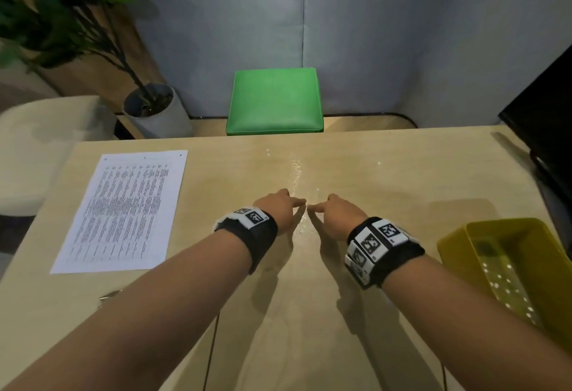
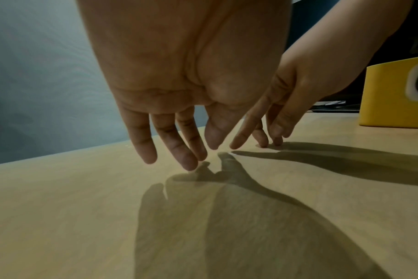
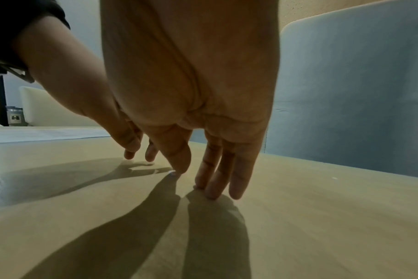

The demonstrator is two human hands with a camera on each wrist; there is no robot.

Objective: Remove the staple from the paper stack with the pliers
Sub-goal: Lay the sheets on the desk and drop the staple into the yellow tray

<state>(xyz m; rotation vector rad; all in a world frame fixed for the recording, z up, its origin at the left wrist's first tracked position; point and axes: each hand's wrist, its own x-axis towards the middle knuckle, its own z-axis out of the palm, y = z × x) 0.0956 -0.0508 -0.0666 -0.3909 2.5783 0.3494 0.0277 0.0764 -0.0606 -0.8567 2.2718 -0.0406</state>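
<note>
A printed paper stack (image 1: 123, 208) lies flat on the left of the wooden table (image 1: 387, 174); it also shows as a pale sheet (image 3: 43, 134) in the right wrist view. A small dark dot sits at its far right corner. My left hand (image 1: 280, 205) and right hand (image 1: 339, 209) rest side by side at the table's middle, thumbs nearly touching. Both hold nothing. In the wrist views the left hand's fingers (image 2: 177, 151) and the right hand's fingers (image 3: 215, 169) point straight down onto the tabletop. A small metal piece (image 1: 108, 295) peeks out beside my left forearm; I cannot tell what it is.
A yellow bin (image 1: 458, 242) stands at the table's right edge, seen also as a yellow bin (image 2: 394, 94) in the left wrist view. Beyond the far edge are a green stool (image 1: 275, 99) and a potted plant (image 1: 154, 109). A dark object (image 1: 544, 130) stands at the far right.
</note>
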